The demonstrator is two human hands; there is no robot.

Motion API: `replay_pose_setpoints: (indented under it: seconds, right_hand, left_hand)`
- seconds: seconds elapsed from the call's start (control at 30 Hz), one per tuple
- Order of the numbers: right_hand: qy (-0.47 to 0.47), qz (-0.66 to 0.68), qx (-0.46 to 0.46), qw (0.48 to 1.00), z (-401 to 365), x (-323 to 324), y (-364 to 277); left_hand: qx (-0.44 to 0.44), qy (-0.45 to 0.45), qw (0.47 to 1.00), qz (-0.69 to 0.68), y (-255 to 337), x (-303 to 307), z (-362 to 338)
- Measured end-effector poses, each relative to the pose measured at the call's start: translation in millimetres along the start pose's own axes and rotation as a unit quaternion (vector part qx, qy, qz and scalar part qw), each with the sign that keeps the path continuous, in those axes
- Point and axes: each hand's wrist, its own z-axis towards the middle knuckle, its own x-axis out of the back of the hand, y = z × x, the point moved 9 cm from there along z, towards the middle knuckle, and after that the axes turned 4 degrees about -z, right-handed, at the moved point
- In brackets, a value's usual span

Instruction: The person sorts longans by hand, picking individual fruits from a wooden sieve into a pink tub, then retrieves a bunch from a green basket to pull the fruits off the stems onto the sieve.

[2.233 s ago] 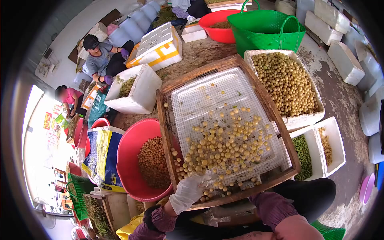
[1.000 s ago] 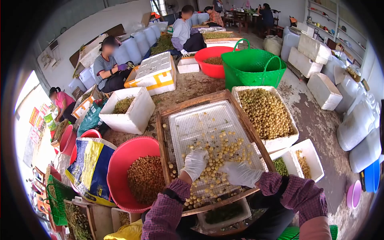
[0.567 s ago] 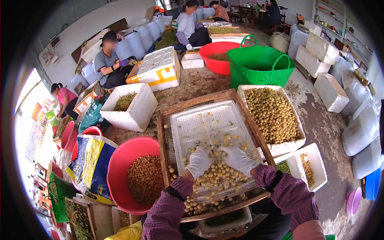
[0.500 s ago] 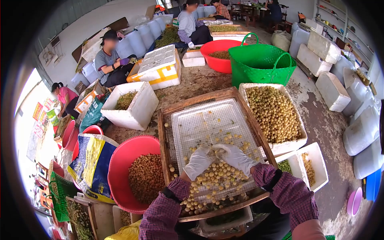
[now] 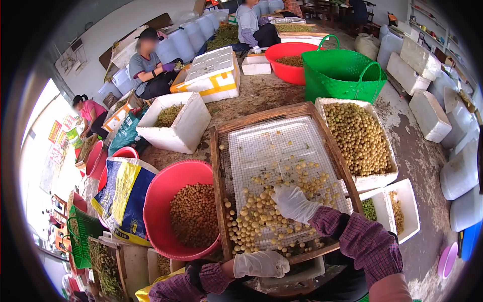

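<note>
A wooden-framed mesh tray lies in front of me with round pale-yellow fruits spread over its near half. My right hand, in a white glove, rests among the fruits near the middle of the mesh; its fingers point left and are partly hidden. At the tray's near edge, my gloved left hand touches the wooden frame, its fingers pointing right, with their grip unclear. A foam box full of similar fruits stands right of the tray. Left of it sits a red basin of browner fruits.
Beyond the tray are a green basket, a red tub and a white foam box. Smaller foam boxes stand at the right. A blue-yellow sack is at the left. Several people sit farther back.
My hands were together over the mesh and have separated. The left moved down to the near edge, while the right stayed over the fruits. The view has shifted, and fruits are spread more widely.
</note>
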Motion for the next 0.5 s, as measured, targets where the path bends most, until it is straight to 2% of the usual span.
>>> replay_pose_setpoints:
  seconds: [0.1, 0.13, 0.17, 0.23, 0.33, 0.37, 0.47, 0.5]
  right_hand:
    - [0.003, -0.088, 0.034, 0.996, 1.4, 1.1, -11.9]
    - [-0.006, -0.064, 0.039, 0.997, 1.7, -3.6, -9.7]
    - [-0.014, -0.041, 0.044, 0.998, 2.5, -9.0, -6.4]
    - [-0.027, -0.006, 0.029, 0.999, 1.7, -16.7, -1.1]
    - [-0.022, 0.044, -0.040, 0.998, -2.8, -16.6, 12.7]
    - [-0.007, 0.072, -0.067, 0.995, -4.4, -13.8, 19.8]
    - [0.000, 0.168, -0.154, 0.974, -10.4, 4.5, 42.1]
    - [-0.003, 0.202, -0.184, 0.962, -15.3, 12.5, 47.2]
  left_hand:
    - [0.089, 0.063, 0.983, 0.145, -34.9, 44.9, -8.9]
    - [0.198, 0.125, 0.965, 0.122, 1.1, 77.9, -24.2]
    - [0.158, 0.194, 0.943, 0.221, -19.5, 102.2, -28.6]
    - [0.122, 0.330, 0.907, 0.229, -27.2, 146.9, -45.4]
    - [0.102, 0.349, 0.877, 0.314, -29.9, 168.2, -39.3]
    - [0.082, 0.350, 0.889, 0.283, -31.7, 164.3, -35.6]
    - [0.111, 0.274, 0.906, 0.303, -42.2, 142.4, -16.5]
    - [0.107, 0.273, 0.886, 0.359, -39.4, 137.0, -14.1]
